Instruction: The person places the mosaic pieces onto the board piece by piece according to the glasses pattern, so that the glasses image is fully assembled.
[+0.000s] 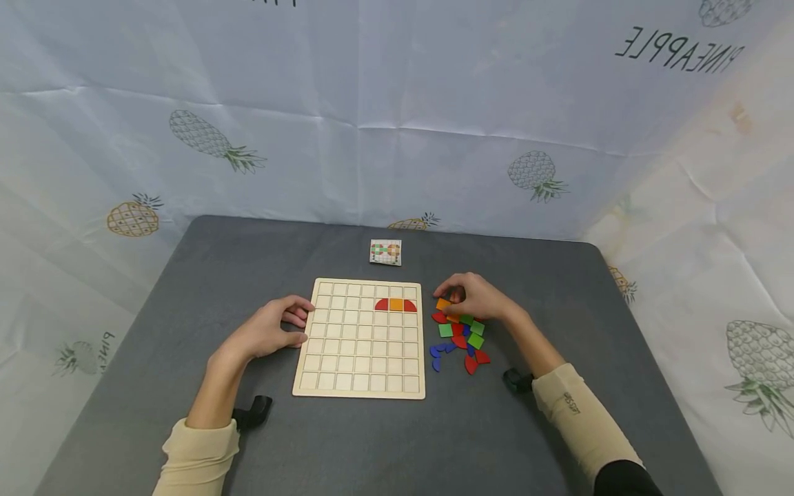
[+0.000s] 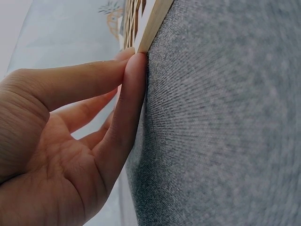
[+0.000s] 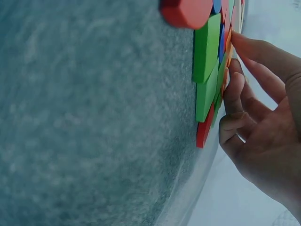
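Note:
A light wooden grid board [image 1: 341, 337] lies flat on the grey table. In its upper right are a red quarter-round tile [image 1: 381, 304], an orange square [image 1: 395, 304] and another red quarter-round tile [image 1: 410, 306] in a row. Fingertips of my left hand [image 1: 273, 327] touch the board's left edge, thumb and forefinger spread along it; the left wrist view shows the wooden edge [image 2: 155, 26] at the tips. Right of the board, my right hand [image 1: 477, 296] reaches over a tile pile, thumb and forefinger pinching an orange square tile [image 1: 443, 304].
Loose tiles lie about the right hand: green squares [image 1: 475, 341], red quarter-rounds [image 1: 471, 364] and blue curved pieces [image 1: 437, 364]. A small printed pattern card [image 1: 386, 252] lies beyond the board. Behind the table hangs a pale pineapple-print cloth [image 1: 372, 172].

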